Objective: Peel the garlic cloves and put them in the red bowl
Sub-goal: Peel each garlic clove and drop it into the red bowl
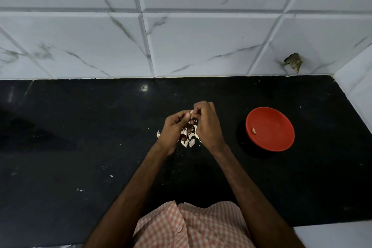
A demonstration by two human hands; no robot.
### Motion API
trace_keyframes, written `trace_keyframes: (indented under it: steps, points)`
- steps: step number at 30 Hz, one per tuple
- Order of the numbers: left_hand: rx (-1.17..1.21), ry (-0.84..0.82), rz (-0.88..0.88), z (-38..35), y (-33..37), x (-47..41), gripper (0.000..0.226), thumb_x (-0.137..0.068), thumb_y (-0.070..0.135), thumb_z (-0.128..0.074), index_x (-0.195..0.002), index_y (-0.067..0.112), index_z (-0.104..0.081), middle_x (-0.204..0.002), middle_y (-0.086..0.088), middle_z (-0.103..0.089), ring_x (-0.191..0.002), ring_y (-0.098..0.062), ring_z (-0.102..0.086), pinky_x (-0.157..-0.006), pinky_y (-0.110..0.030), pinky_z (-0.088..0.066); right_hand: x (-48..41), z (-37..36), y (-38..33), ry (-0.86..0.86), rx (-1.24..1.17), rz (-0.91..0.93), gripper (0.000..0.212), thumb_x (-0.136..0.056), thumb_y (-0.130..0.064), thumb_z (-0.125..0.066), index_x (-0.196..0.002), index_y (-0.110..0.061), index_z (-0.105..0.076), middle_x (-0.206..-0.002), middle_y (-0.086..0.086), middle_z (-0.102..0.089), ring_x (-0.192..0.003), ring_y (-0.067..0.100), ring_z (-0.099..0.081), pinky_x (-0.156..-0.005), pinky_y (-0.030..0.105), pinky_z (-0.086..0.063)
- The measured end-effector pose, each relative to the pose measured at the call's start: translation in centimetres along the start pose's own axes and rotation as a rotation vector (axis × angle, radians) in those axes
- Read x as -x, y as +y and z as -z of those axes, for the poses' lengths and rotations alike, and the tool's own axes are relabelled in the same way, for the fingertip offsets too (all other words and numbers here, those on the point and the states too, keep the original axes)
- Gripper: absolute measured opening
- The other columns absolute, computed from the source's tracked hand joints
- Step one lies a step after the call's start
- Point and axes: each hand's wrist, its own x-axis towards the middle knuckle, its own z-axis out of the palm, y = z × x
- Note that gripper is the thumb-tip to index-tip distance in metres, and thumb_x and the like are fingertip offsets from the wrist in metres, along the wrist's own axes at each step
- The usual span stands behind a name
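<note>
Mid-peel, the left hand (174, 129) and right hand (207, 125) pinch one garlic clove (192, 112) in curled fingers (201, 106) above the pile of cloves (190, 140) on the worktop (80, 127); once skinned, I judge, it goes right to the red bowl (279, 125), which holds one peeled clove (254, 130).

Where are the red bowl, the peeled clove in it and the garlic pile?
red bowl (275, 125): head view, bare inner floor.
peeled clove (254, 131): head view, its middle, near the bowl's left wall.
garlic pile (191, 143): head view, pale piece at the pile's near edge.
</note>
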Motion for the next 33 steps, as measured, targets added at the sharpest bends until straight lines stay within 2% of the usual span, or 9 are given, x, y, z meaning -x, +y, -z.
trace_keyframes:
  steps: [2, 6, 9, 14, 16, 21, 25, 29, 33]
  points:
    - [0.000, 0.001, -0.004, -0.2, 0.0, 0.0, 0.027, -0.107, 0.019, -0.046, -0.114, 0.004, -0.068, -0.084, -0.004, -0.059, -0.059, -0.006, -0.053, -0.042, -0.018, -0.035, 0.1, -0.1, 0.0, 0.013, 0.036, 0.033, 0.010, -0.089, -0.017, -0.041, -0.098, -0.021, -0.043, -0.095, -0.003, -0.050, -0.086, 0.011, -0.047, -0.069, 0.018, -0.045]
    - [0.065, 0.031, -0.002, -0.6, 0.5, 0.2, 0.030, -0.107, 0.015, -0.043, -0.117, -0.005, -0.064, -0.080, -0.004, -0.069, -0.062, -0.008, -0.063, -0.049, -0.018, -0.047, 0.5, -0.5, 0.3, 0.018, 0.020, 0.022, 0.007, -0.091, -0.012, -0.044, -0.095, -0.011, -0.050, -0.093, 0.002, -0.055, -0.086, 0.016, -0.050, -0.068, 0.029, -0.050]
    - [0.132, 0.031, -0.016, -0.4, 0.5, 0.0, 0.030, -0.104, 0.018, -0.048, -0.118, 0.000, -0.066, -0.091, -0.009, -0.073, -0.080, -0.017, -0.069, -0.065, -0.025, -0.057, 0.8, -0.5, 0.2, 0.005, -0.003, 0.019, 0.008, -0.093, -0.008, -0.047, -0.098, -0.015, -0.050, -0.095, 0.001, -0.057, -0.089, 0.012, -0.048, -0.071, 0.024, -0.048]
    - [0.205, 0.065, -0.010, -0.7, 0.5, -0.1, 0.029, -0.106, 0.013, -0.044, -0.122, 0.000, -0.064, -0.097, -0.007, -0.074, -0.089, -0.016, -0.071, -0.071, -0.027, -0.058, 1.1, -0.4, 0.0, 0.003, -0.042, -0.007, 0.023, -0.090, 0.008, -0.053, -0.105, -0.009, -0.053, -0.099, 0.000, -0.055, -0.093, 0.001, -0.044, -0.079, 0.006, -0.044]
    - [0.228, 0.079, -0.001, -0.8, 0.5, -0.1, 0.027, -0.107, 0.013, -0.044, -0.120, 0.005, -0.066, -0.097, -0.006, -0.074, -0.088, -0.016, -0.071, -0.072, -0.028, -0.058, 1.3, -0.4, 0.1, -0.001, -0.082, -0.058, 0.029, -0.085, 0.018, -0.054, -0.107, -0.001, -0.057, -0.102, -0.003, -0.053, -0.096, -0.005, -0.043, -0.081, 0.006, -0.045]
    - [0.334, 0.100, 0.010, -1.1, 0.6, 0.0, 0.027, -0.106, 0.010, -0.043, -0.124, 0.001, -0.062, -0.098, -0.006, -0.075, -0.090, -0.015, -0.073, -0.075, -0.026, -0.058, 1.5, -0.2, 0.0, -0.012, -0.121, -0.076, 0.030, -0.089, 0.016, -0.051, -0.113, 0.001, -0.058, -0.100, -0.007, -0.050, -0.096, -0.007, -0.044, -0.082, 0.008, -0.045]
    - [0.463, 0.153, 0.044, -1.0, 0.9, -0.2, 0.025, -0.106, 0.009, -0.043, -0.121, 0.007, -0.064, -0.088, -0.003, -0.070, -0.077, -0.010, -0.069, -0.068, -0.023, -0.057, 1.6, -0.4, -0.3, -0.008, -0.158, -0.087, 0.034, -0.092, 0.011, -0.048, -0.117, -0.012, -0.055, -0.104, -0.024, -0.046, -0.095, 0.006, -0.051, -0.083, 0.013, -0.048]
    - [0.382, 0.189, 0.015, 0.2, 0.8, -0.8, 0.025, -0.105, 0.009, -0.047, -0.120, 0.007, -0.066, -0.084, 0.003, -0.068, -0.073, -0.007, -0.054, -0.064, -0.021, -0.051, 1.8, -0.1, 0.2, 0.071, -0.071, -0.102, 0.028, -0.093, 0.015, -0.049, -0.109, -0.005, -0.062, -0.106, -0.002, -0.054, -0.098, 0.007, -0.051, -0.083, 0.013, -0.045]
    - [0.280, 0.203, -0.003, -0.1, 0.5, -0.4, 0.026, -0.104, 0.003, -0.046, -0.121, -0.004, -0.065, -0.085, -0.005, -0.066, -0.068, -0.007, -0.058, -0.061, -0.020, -0.052, 1.7, -0.3, 1.2, 0.020, 0.036, -0.180, 0.023, -0.103, -0.018, -0.046, -0.104, -0.009, -0.067, -0.107, -0.002, -0.055, -0.099, 0.014, -0.056, -0.083, 0.031, -0.052]
